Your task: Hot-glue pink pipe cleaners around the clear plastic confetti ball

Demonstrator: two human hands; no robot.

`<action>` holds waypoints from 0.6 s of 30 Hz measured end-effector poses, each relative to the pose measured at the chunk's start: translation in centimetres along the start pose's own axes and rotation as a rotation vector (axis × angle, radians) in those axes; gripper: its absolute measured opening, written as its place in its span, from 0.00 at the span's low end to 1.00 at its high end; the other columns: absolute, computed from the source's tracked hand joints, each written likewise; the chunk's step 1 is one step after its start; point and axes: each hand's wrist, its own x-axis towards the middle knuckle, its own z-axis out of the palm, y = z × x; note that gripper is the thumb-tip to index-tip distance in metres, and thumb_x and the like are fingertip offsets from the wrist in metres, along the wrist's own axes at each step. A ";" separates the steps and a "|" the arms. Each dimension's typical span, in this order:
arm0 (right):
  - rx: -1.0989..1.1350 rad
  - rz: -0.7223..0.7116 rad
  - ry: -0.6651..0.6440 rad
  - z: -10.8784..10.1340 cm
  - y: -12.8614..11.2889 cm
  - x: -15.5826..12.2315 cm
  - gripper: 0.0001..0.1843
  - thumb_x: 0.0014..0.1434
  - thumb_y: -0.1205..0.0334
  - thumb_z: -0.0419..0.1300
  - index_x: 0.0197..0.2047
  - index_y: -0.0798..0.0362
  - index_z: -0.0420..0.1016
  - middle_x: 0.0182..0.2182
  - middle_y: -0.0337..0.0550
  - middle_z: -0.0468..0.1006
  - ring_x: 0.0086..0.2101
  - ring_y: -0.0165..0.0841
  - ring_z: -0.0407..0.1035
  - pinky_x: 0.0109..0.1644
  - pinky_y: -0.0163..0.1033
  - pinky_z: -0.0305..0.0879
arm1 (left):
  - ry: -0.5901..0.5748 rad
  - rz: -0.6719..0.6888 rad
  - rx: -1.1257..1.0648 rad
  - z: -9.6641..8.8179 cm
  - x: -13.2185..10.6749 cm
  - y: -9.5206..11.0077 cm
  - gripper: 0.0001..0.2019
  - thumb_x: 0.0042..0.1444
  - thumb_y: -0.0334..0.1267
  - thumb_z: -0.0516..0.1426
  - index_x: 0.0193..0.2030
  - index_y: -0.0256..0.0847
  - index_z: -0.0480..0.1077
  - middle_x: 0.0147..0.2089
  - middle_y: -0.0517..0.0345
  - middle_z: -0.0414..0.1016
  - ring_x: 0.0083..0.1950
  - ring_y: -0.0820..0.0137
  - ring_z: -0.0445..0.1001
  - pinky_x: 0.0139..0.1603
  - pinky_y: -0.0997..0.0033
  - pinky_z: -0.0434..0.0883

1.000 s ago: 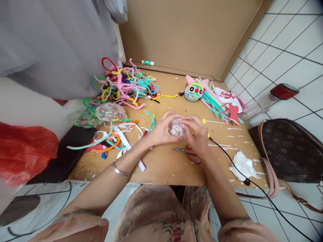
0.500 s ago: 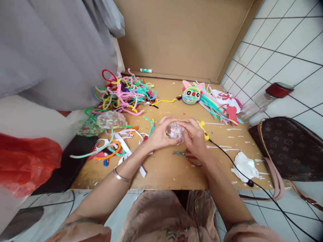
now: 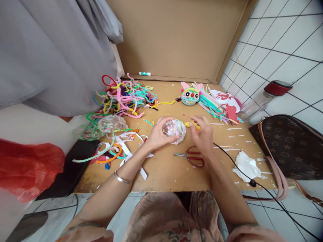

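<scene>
My left hand (image 3: 160, 134) is wrapped around a clear, bumpy ball (image 3: 178, 131) with coloured specks inside, held above the table. My right hand (image 3: 204, 134) is apart from the ball, thumb and fingers spread over a yellow hot glue gun (image 3: 188, 124). Much of the gun is hidden behind that hand, and its black cord (image 3: 227, 157) runs off to the lower right. Below the ball lie red-handled scissors (image 3: 194, 158), pointing left.
Tangled pipe cleaners (image 3: 126, 95) lie at the back left, near another clear ball (image 3: 112, 123). A decorated ball with a face (image 3: 190, 96) sits at the back right. Around the right side are a crumpled tissue (image 3: 246, 166), a bottle (image 3: 264, 99) and a brown bag (image 3: 287, 148).
My right hand has left the ball and moved right, over the glue gun. The left hand keeps hold of the ball. More of the scissors now shows.
</scene>
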 end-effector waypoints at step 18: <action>-0.806 0.666 -0.530 -0.5 1.2 1.2 0.31 0.58 0.42 0.57 0.51 0.63 0.73 0.47 0.65 0.77 0.48 0.50 0.74 0.47 0.46 0.68 | 0.095 -0.119 -0.118 -0.1 0.4 -0.9 0.34 0.38 0.43 0.67 0.55 0.40 0.67 0.55 0.51 0.71 0.56 0.59 0.71 0.60 0.57 0.68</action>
